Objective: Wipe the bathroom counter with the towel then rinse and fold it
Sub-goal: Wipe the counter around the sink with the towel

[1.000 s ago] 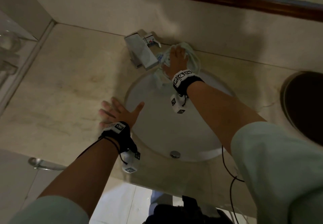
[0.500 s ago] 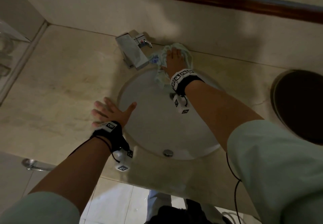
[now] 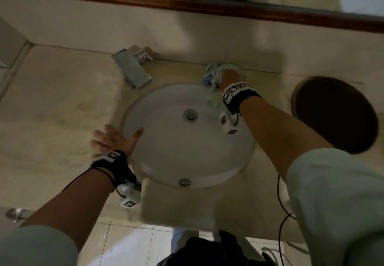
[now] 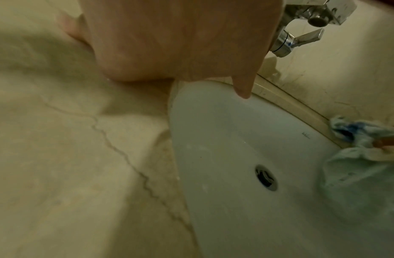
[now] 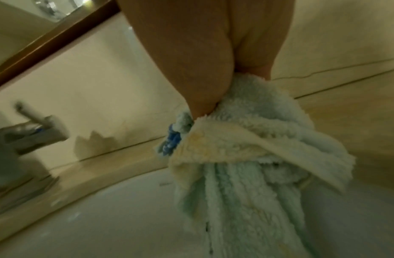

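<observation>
**Towel slides right along the counter's back edge**

Since a second ago, the right hand (image 3: 228,76) has carried the bunched towel (image 3: 215,72) rightward, away from the tap (image 3: 133,69).

Head view: left hand (image 3: 113,141) lies flat, fingers spread, on the counter (image 3: 52,103).

Left wrist view: a small mark on the basin (image 4: 236,139) is unreadable.

Right wrist view: fingers clutch the towel. Wiping continues; rinsing likely comes next.

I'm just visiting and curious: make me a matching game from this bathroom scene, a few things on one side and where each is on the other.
Things:
1. towel
2. left hand
3. faucet
4. drain

Places:
A. middle of the basin
B. flat on the counter at the sink's left rim
C. bunched under the right hand at the sink's back rim
D. on the counter behind the sink, toward the left

Pairs: 1-C, 2-B, 3-D, 4-A
</observation>
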`<control>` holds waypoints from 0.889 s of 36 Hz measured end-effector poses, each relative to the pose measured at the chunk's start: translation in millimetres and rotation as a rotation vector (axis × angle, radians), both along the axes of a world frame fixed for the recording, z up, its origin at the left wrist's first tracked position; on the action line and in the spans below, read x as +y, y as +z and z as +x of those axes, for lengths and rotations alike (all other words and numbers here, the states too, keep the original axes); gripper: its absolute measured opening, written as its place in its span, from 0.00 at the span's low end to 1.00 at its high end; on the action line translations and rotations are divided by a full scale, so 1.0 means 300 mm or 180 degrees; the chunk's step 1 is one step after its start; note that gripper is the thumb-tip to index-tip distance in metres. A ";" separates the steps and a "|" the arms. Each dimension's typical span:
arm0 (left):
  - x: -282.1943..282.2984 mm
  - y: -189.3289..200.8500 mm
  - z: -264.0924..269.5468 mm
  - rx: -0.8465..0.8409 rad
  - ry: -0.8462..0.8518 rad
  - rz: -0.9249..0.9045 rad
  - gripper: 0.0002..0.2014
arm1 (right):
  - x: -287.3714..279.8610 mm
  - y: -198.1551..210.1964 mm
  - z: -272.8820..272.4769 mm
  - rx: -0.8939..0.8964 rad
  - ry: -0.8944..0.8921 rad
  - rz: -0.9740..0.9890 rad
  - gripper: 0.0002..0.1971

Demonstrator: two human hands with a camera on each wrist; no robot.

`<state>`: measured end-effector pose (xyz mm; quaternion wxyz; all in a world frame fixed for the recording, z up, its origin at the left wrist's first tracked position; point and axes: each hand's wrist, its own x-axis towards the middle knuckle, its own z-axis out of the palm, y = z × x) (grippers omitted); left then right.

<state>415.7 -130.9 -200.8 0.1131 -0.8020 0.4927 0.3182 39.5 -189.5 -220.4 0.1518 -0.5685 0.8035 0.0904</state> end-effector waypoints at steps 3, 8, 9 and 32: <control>0.001 -0.002 -0.003 -0.0013 0.0000 -0.0001 0.63 | 0.068 -0.020 -0.104 0.0167 -0.0004 0.0239 0.35; 0.004 0.000 -0.001 -0.0003 0.0017 -0.0044 0.62 | 0.120 -0.075 -0.241 0.0069 -0.0485 0.0360 0.44; 0.004 -0.002 0.000 -0.0003 0.0019 -0.0048 0.62 | 0.135 -0.083 -0.254 0.0023 -0.0595 0.0386 0.50; -0.002 0.002 0.002 0.0140 0.0042 -0.0022 0.61 | 0.058 0.085 0.018 0.0458 -0.0643 0.0016 0.22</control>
